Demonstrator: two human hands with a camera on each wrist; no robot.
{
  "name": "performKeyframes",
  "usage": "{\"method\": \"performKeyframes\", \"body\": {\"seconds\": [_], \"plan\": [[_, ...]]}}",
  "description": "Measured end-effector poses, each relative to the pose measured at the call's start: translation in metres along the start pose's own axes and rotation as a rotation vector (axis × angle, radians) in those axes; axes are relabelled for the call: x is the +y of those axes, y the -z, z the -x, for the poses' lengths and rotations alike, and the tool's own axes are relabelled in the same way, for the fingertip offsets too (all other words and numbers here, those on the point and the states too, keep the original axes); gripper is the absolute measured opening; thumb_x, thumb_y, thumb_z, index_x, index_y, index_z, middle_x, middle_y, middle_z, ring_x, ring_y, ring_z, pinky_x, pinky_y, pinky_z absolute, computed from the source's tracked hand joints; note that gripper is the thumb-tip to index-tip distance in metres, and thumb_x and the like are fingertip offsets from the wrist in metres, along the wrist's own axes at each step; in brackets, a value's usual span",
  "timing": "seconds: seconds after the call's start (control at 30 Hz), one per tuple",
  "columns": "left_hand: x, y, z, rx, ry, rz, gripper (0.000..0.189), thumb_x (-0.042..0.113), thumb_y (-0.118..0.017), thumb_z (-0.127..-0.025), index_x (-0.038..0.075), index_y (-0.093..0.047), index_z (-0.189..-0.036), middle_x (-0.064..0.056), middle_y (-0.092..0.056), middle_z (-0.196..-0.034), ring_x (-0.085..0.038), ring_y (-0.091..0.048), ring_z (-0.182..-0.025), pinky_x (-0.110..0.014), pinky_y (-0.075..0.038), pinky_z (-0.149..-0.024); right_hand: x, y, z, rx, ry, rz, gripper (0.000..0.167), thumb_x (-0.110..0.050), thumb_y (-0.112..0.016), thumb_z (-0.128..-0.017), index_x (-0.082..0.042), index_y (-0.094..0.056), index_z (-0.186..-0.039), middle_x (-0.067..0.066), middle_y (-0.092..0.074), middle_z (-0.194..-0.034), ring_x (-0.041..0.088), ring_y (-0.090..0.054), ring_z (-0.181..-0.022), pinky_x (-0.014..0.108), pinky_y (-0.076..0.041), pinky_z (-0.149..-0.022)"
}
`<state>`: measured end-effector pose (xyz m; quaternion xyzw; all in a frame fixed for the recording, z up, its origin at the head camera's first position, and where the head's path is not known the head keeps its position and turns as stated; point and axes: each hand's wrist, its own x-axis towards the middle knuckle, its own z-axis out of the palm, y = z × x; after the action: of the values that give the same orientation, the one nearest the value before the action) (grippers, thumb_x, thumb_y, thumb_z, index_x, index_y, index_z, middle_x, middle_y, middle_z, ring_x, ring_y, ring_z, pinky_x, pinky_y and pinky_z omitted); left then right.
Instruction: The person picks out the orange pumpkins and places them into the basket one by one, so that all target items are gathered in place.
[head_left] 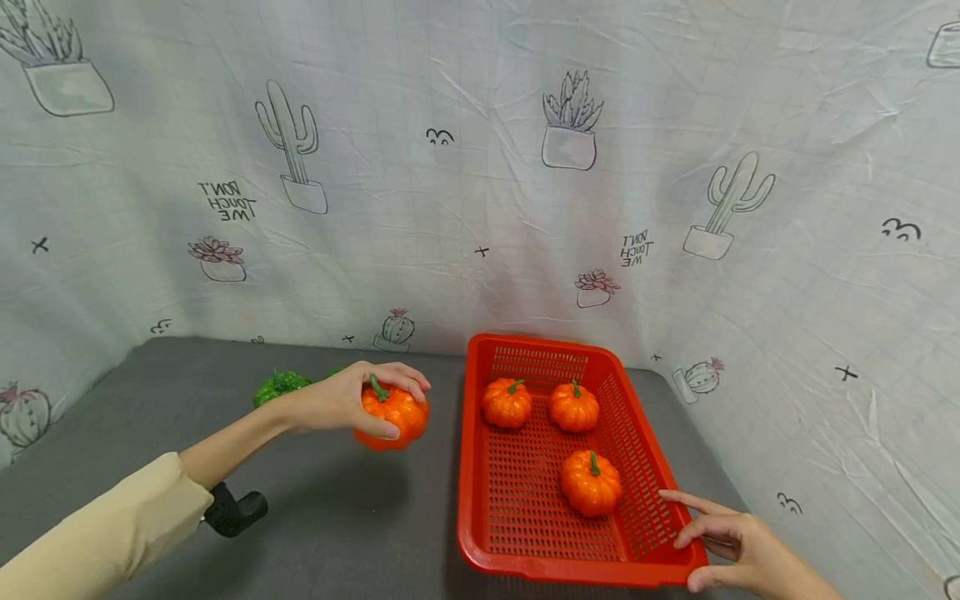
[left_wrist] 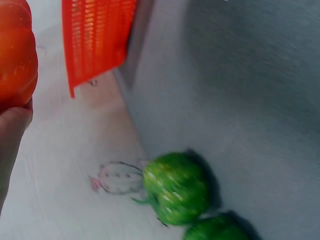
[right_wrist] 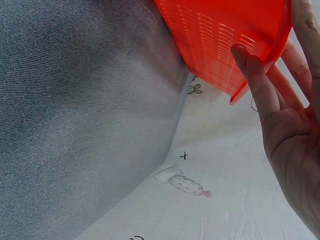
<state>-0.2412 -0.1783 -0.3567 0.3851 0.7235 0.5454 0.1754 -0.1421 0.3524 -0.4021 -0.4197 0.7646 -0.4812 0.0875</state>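
Note:
My left hand (head_left: 360, 398) holds an orange pumpkin (head_left: 401, 417) with a green stem, thumb on the near side and fingers over the far side. This pumpkin is above the table, left of a red plastic basket (head_left: 472, 500). In the left wrist view, part of the orange pumpkin (left_wrist: 15, 55) shows at the left edge. At the basket's near right corner, my right hand (head_left: 731, 542) grips the rim, its fingers reaching over the inside and the thumb outside. Inside the basket sit three orange pumpkins, one at back left (head_left: 506, 404), one at back right (head_left: 574, 408) and one nearer (head_left: 585, 492).
Behind the left forearm lie green, pumpkin-shaped vegetables (left_wrist: 177, 187), two of them visible in the left wrist view. A dark grey cloth (head_left: 337, 517) covers the table. White printed sheets (head_left: 450, 208) hang behind and along both sides. A black strap mount (head_left: 236, 510) sits at the left wrist.

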Motion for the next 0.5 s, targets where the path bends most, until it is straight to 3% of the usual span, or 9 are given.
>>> {"method": "performKeyframes", "body": {"seconds": [0.23, 0.5], "plan": [[0.014, -0.01, -0.029, -0.094, -0.027, -0.007, 0.031, 0.01, -0.074, -0.083, 0.009, -0.067, -0.113, -0.012, -0.048, -0.134, -0.033, -0.044, -0.121, -0.046, -0.052, -0.087, -0.002, 0.0, -0.001, 0.025, -0.017, 0.045, 0.037, 0.015, -0.072, -0.073, -0.003, -0.066, -0.105, -0.013, -0.042, -0.146, -0.007, -0.039, -0.126, 0.015, -0.046, -0.089], [0.016, -0.021, -0.058, -0.233, -0.076, 0.041, 0.039, 0.011, -0.075, -0.082, 0.006, -0.065, -0.119, -0.016, -0.048, -0.135, -0.029, -0.043, -0.126, -0.046, -0.052, -0.087, -0.001, -0.001, 0.0, 0.023, -0.001, 0.006, 0.037, 0.018, -0.07, -0.073, 0.0, -0.065, -0.105, -0.008, -0.043, -0.146, -0.004, -0.04, -0.128, 0.017, -0.046, -0.09]]}}
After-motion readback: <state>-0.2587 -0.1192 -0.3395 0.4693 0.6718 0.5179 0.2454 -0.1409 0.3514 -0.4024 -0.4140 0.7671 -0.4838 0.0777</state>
